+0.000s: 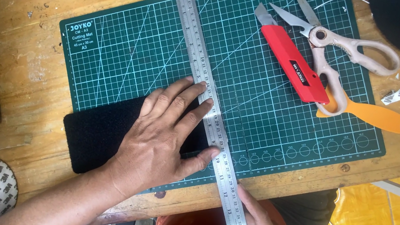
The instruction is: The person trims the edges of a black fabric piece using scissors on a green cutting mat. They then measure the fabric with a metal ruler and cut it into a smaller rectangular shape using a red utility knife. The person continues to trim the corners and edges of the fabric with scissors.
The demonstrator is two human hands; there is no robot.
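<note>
left hand (166, 136), fingers spread flat, presses black foam strip (96, 139) and steel ruler (209, 113) on green cutting mat (118, 52); right hand (260, 224) pinches the ruler's near end. uneven pressure could let the ruler pivot.

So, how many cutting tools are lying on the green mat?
2. The red utility knife lies at the mat's upper right; the beige-handled metal scissors lie open beside it, touching it. An orange handle beneath them may belong to a third tool.
</note>
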